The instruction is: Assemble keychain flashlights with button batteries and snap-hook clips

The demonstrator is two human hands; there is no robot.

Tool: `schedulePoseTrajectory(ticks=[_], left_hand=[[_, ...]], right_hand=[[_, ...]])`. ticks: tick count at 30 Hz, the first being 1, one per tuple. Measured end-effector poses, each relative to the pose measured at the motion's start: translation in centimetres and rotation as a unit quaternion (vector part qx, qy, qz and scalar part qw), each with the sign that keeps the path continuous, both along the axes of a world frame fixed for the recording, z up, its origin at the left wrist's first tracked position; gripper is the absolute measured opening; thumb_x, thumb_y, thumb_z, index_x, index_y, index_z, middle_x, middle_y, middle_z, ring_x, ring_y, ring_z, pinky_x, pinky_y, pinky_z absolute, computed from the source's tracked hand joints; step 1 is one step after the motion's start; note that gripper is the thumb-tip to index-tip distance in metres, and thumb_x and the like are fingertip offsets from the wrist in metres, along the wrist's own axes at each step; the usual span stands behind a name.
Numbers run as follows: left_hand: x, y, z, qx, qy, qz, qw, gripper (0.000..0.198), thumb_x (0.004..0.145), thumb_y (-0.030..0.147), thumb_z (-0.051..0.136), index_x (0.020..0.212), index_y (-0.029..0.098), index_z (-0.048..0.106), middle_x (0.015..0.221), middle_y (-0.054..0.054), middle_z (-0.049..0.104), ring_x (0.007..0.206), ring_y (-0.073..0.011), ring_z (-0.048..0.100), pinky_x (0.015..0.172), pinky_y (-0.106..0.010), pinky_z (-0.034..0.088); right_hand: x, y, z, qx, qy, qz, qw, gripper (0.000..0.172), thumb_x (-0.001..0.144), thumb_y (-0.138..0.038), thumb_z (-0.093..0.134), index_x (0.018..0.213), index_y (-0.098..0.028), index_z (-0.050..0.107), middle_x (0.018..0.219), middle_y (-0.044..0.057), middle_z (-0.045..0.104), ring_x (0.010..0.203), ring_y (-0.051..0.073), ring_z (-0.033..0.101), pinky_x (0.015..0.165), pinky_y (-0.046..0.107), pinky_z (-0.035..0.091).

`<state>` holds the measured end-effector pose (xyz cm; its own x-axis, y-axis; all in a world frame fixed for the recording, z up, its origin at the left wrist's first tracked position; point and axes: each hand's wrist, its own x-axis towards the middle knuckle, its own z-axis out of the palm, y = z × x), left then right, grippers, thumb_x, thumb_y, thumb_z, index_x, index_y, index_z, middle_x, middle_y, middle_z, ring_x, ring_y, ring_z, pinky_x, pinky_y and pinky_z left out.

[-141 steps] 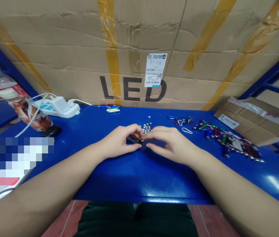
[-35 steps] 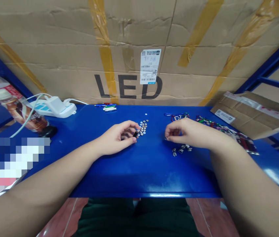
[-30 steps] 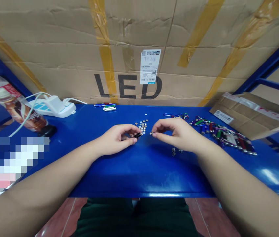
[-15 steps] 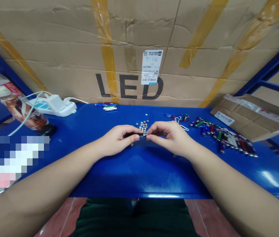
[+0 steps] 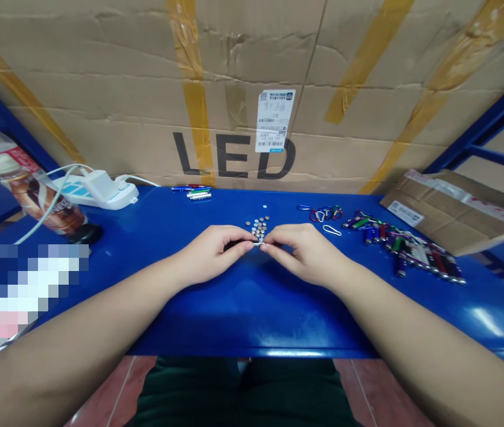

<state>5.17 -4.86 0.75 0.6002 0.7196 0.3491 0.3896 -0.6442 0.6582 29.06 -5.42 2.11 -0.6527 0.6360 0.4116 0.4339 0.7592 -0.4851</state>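
Both hands are drawn together over the middle of the blue surface, fingertips nearly meeting, and are clamped on one small tube that lies level between them. The left hand grips its left end between thumb and fingers, most of that end being concealed; the right hand pinches the silvery right end. Whether the two parts are joined cannot be told. Directly beyond the fingertips, toward the far edge, is a loose group of coin-like discs, with one disc set apart nearest that edge. Right of the discs are several coloured clips, and a single silver clip lies just nearer than these. Further toward the right edge is a heap of coloured tubes, mostly laid side by side, with a taped carton just beyond it. Left of centre, close to the far edge, a few more slim tubes lie together. Toward the far left corner are a white power strip with a plug inserted and a brown-labelled bottle. A large cardboard box marked LED stands behind the far edge.
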Motion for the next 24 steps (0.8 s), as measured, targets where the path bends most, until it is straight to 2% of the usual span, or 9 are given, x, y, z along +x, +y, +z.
schedulePoseTrajectory(ticks=[2, 4, 7, 10, 12, 16, 18, 21, 24], left_hand=[[-0.1, 0.0, 0.0, 0.059, 0.009, -0.012, 0.998, 0.024, 0.102, 0.03, 0.058, 0.109, 0.017, 0.076, 0.099, -0.007, 0.078, 0.09, -0.0187, 0.073, 0.082, -0.028, 0.056], [-0.1, -0.1, 0.0, 0.109, 0.013, -0.026, 0.994, 0.022, 0.102, 0.027, 0.058, 0.109, 0.017, 0.076, 0.095, -0.006, 0.077, 0.086, -0.017, 0.072, 0.079, -0.026, 0.056], [0.0, -0.4, 0.1, 0.187, 0.001, -0.043, 0.981, 0.02, 0.103, 0.021, 0.058, 0.111, 0.015, 0.074, 0.096, -0.008, 0.076, 0.086, -0.0165, 0.072, 0.079, -0.026, 0.057], [0.2, -0.5, 0.2, 0.243, -0.014, -0.049, 0.969, 0.02, 0.102, 0.019, 0.059, 0.116, 0.015, 0.073, 0.102, -0.009, 0.076, 0.093, -0.0178, 0.071, 0.084, -0.028, 0.058], [0.2, -0.5, 0.2, 0.247, -0.013, -0.042, 0.968, 0.02, 0.101, 0.018, 0.059, 0.115, 0.015, 0.073, 0.1, -0.009, 0.076, 0.09, -0.0174, 0.071, 0.082, -0.028, 0.058], [0.2, -0.3, 0.1, 0.208, 0.006, -0.011, 0.978, 0.018, 0.101, 0.02, 0.06, 0.109, 0.015, 0.074, 0.086, -0.006, 0.074, 0.075, -0.0152, 0.067, 0.07, -0.026, 0.054], [0.2, -0.2, 0.1, 0.194, 0.006, 0.0, 0.981, 0.018, 0.101, 0.022, 0.06, 0.109, 0.015, 0.075, 0.084, -0.006, 0.073, 0.072, -0.0152, 0.067, 0.067, -0.026, 0.053], [0.2, -0.3, 0.1, 0.198, -0.01, -0.014, 0.98, 0.018, 0.101, 0.021, 0.06, 0.11, 0.014, 0.074, 0.088, -0.007, 0.074, 0.077, -0.0159, 0.068, 0.071, -0.027, 0.055], [0.2, -0.4, 0.2, 0.229, -0.028, -0.04, 0.972, 0.018, 0.101, 0.019, 0.06, 0.113, 0.015, 0.073, 0.094, -0.009, 0.076, 0.084, -0.0167, 0.07, 0.077, -0.028, 0.056]], right_hand=[[-0.2, -0.1, 0.0, -0.088, 0.013, -0.005, 0.996, 0.023, 0.099, -0.029, 0.059, 0.083, -0.018, 0.071, 0.077, 0.005, 0.072, 0.071, 0.016, 0.064, 0.071, 0.029, 0.048], [-0.5, 0.0, -0.2, -0.248, 0.059, -0.01, 0.967, 0.024, 0.096, -0.035, 0.063, 0.081, -0.017, 0.07, 0.074, 0.004, 0.07, 0.065, 0.015, 0.063, 0.066, 0.029, 0.05], [-0.8, 0.2, -0.4, -0.493, 0.161, 0.004, 0.855, 0.032, 0.085, -0.046, 0.073, 0.077, -0.016, 0.066, 0.065, 0.001, 0.064, 0.054, 0.013, 0.057, 0.056, 0.029, 0.051], [-1.1, 0.2, -0.6, -0.604, 0.222, 0.02, 0.765, 0.038, 0.077, -0.05, 0.08, 0.073, -0.018, 0.06, 0.058, -0.004, 0.053, 0.05, 0.01, 0.05, 0.05, 0.027, 0.048], [-1.2, 0.1, -0.6, -0.593, 0.211, 0.015, 0.777, 0.04, 0.081, -0.053, 0.076, 0.075, -0.018, 0.058, 0.061, -0.004, 0.053, 0.051, 0.011, 0.051, 0.052, 0.028, 0.049], [-0.9, -0.2, -0.5, -0.341, 0.086, -0.028, 0.936, 0.035, 0.099, -0.049, 0.056, 0.082, -0.019, 0.059, 0.075, 0.001, 0.061, 0.061, 0.013, 0.058, 0.062, 0.029, 0.048], [-0.8, -0.4, -0.5, -0.214, 0.044, -0.032, 0.975, 0.033, 0.102, -0.043, 0.051, 0.081, -0.019, 0.058, 0.076, 0.001, 0.061, 0.066, 0.013, 0.057, 0.066, 0.027, 0.045], [-0.9, -0.5, -0.6, -0.229, 0.063, -0.023, 0.971, 0.036, 0.103, -0.044, 0.049, 0.077, -0.019, 0.057, 0.071, 0.001, 0.059, 0.062, 0.012, 0.054, 0.063, 0.027, 0.044], [-1.2, -0.5, -0.8, -0.429, 0.143, 0.006, 0.892, 0.04, 0.1, -0.052, 0.05, 0.076, -0.02, 0.054, 0.059, -0.004, 0.05, 0.05, 0.011, 0.047, 0.053, 0.027, 0.043]])
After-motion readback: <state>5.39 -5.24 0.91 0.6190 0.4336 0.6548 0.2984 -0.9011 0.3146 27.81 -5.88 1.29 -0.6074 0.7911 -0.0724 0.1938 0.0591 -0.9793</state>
